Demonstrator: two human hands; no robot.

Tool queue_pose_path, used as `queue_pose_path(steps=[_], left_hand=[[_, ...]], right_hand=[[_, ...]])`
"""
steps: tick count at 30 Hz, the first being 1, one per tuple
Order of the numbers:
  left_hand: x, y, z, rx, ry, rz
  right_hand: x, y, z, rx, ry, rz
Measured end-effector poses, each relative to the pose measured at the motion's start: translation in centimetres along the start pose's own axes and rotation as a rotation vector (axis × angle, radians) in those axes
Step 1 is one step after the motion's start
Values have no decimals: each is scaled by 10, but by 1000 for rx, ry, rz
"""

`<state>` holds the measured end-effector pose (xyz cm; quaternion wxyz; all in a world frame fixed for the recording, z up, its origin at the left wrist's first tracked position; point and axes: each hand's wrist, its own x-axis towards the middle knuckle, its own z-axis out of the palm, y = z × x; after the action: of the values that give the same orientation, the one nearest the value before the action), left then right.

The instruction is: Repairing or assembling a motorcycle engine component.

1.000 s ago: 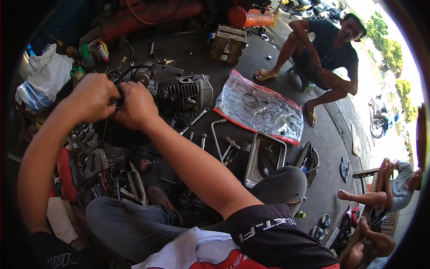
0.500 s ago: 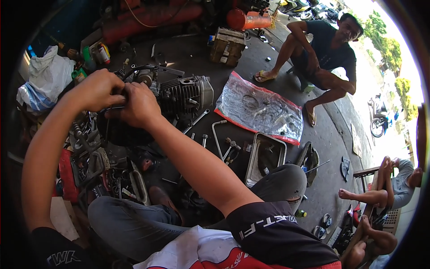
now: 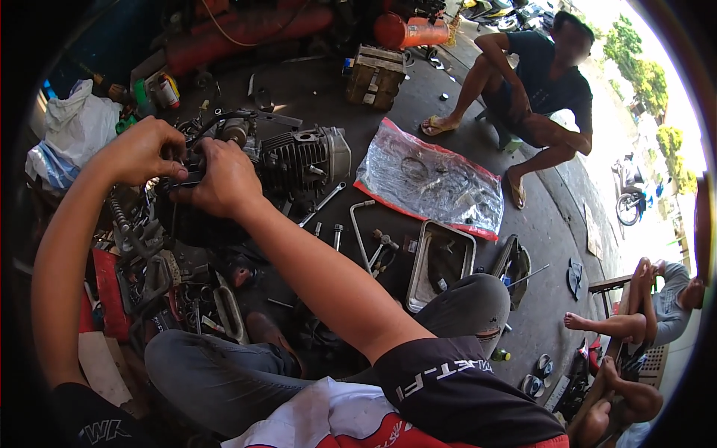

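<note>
A small motorcycle engine with a finned metal cylinder (image 3: 297, 158) lies on the floor ahead of me, left of centre. My left hand (image 3: 151, 151) is at its left end, fingers curled in a pinch; what they hold is too dark and small to make out. Close beside it, my right hand (image 3: 224, 178) is bent round a dark part at the engine's near left end, its fingertips mostly hidden. A combination wrench (image 3: 323, 204) lies just right of the engine. Nearer to me are a bent metal bar (image 3: 361, 237) and a socket tool (image 3: 338, 237).
A clear plastic sheet with red edges (image 3: 426, 179) holds small parts. Nearer stands a metal tray (image 3: 473, 257). A wooden box (image 3: 378, 75) and red tank (image 3: 413, 32) are farther back. A person (image 3: 549, 89) sits at right. Loose parts and a white sack (image 3: 78, 127) crowd the left.
My left hand has shifted slightly left and down, a little apart from my right hand. The right hand has moved slightly left and stays at the engine.
</note>
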<state>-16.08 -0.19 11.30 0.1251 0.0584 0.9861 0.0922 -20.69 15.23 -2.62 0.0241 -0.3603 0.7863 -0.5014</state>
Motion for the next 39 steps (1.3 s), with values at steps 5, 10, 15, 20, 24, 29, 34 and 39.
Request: queue_pose_path(steps=[5, 10, 15, 20, 24, 29, 34, 39], left_hand=[[-1, 27, 21, 444, 68, 42], [-10, 34, 26, 651, 92, 43], [-11, 15, -3, 92, -120, -5], [0, 10, -6, -105, -274, 2], [16, 11, 32, 434, 60, 21], [27, 6, 45, 395, 114, -307], [13, 10, 9, 169, -7, -145], [3, 5, -2, 108, -71, 16]], right_hand=[[1, 3, 3, -33, 18, -48], [3, 2, 5, -18, 60, -68], [-1, -2, -2, 18, -18, 10], [0, -4, -2, 11, -2, 12], [0, -1, 1, -3, 40, -42], [-1, -3, 1, -44, 23, -24], [1, -3, 3, -65, 31, -34], [0, 10, 8, -104, 48, -69]])
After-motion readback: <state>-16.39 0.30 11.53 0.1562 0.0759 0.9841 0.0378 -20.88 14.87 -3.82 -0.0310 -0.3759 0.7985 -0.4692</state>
